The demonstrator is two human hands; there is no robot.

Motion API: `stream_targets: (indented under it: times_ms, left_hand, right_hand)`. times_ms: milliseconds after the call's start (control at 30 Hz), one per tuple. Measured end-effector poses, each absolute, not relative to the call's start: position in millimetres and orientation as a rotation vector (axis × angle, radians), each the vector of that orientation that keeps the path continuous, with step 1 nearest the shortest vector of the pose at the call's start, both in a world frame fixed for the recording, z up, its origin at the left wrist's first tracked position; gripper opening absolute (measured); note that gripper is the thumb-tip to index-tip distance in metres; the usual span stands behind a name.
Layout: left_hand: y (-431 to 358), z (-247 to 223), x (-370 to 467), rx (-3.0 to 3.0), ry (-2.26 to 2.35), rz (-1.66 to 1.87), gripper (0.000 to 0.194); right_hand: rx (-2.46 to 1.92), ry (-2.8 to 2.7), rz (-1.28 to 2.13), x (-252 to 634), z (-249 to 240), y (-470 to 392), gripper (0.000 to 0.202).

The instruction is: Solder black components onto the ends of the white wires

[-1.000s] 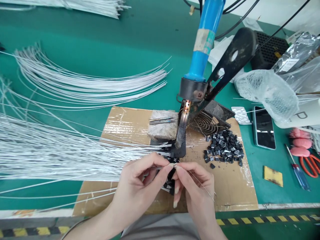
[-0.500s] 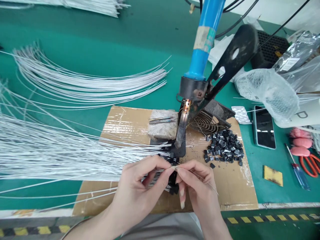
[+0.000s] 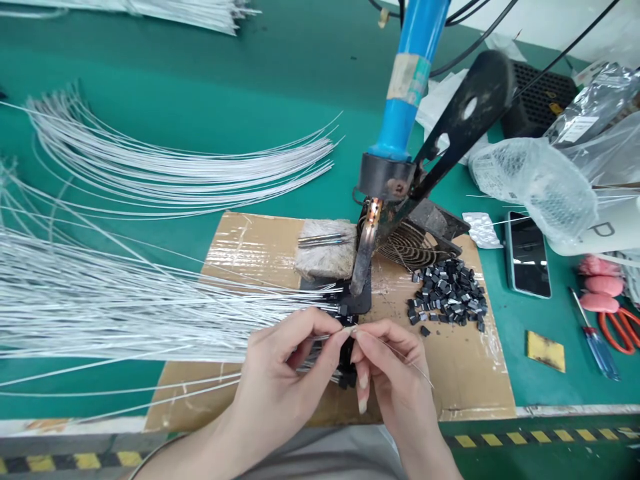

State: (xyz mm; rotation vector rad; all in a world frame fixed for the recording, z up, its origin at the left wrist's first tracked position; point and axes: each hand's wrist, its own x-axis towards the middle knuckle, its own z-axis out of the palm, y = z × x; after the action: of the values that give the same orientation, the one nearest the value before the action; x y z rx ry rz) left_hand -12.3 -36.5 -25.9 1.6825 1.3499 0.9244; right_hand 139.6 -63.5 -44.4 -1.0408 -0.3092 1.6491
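Note:
My left hand (image 3: pixel 285 373) is pinched closed, thumb against forefinger, just below the tip of a clamped soldering iron (image 3: pixel 366 250) with a blue handle. Fingertip to fingertip with it, my right hand (image 3: pixel 395 373) also pinches. A thin wire (image 3: pixel 420 371) runs from the right fingertips across that hand to the lower right. What lies exactly between the touching fingertips is mostly hidden. Behind the left hand, many white wires (image 3: pixel 150 310) stretch in from the left, several ending in small black pieces (image 3: pixel 346 380) partly covered by my fingers.
Brown cardboard (image 3: pixel 240 250) covers the work spot. On it lie a stained pad (image 3: pixel 325 260), a pile of black connectors (image 3: pixel 450 293) and a fan (image 3: pixel 425 233). Further right are a phone (image 3: pixel 529 257), yellow sponge (image 3: pixel 546 351), screwdriver (image 3: pixel 600 350) and red-handled tool (image 3: pixel 623 333). Another wire bundle (image 3: pixel 190 170) lies behind.
Both hands have shifted very slightly, with the fingertips a little higher. The pinches stay as they were, and the surroundings look the same.

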Motion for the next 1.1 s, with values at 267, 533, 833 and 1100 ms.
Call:
stream_targets:
  times_ms: [267, 533, 833, 1100]
  left_hand:
    - [-35, -25, -7, 1.7, 1.38, 0.969, 0.02]
    - [-38, -40, -12, 1.5, 1.361, 0.891, 0.015]
    - [-35, -38, -18, 1.472, 1.351, 0.863, 0.017]
    - [-34, -36, -18, 1.489, 1.353, 0.862, 0.016]
  right_hand:
    - [-1.09, -0.286, 1.565, 129, -48, -68, 0.027]
    - [-1.32, -0.598, 1.29, 155, -46, -79, 0.025]
    - [-1.957, -1.325, 0.324, 230, -67, -93, 0.021]
    - [-1.762, -0.827, 0.771, 184, -48, -92, 0.015]
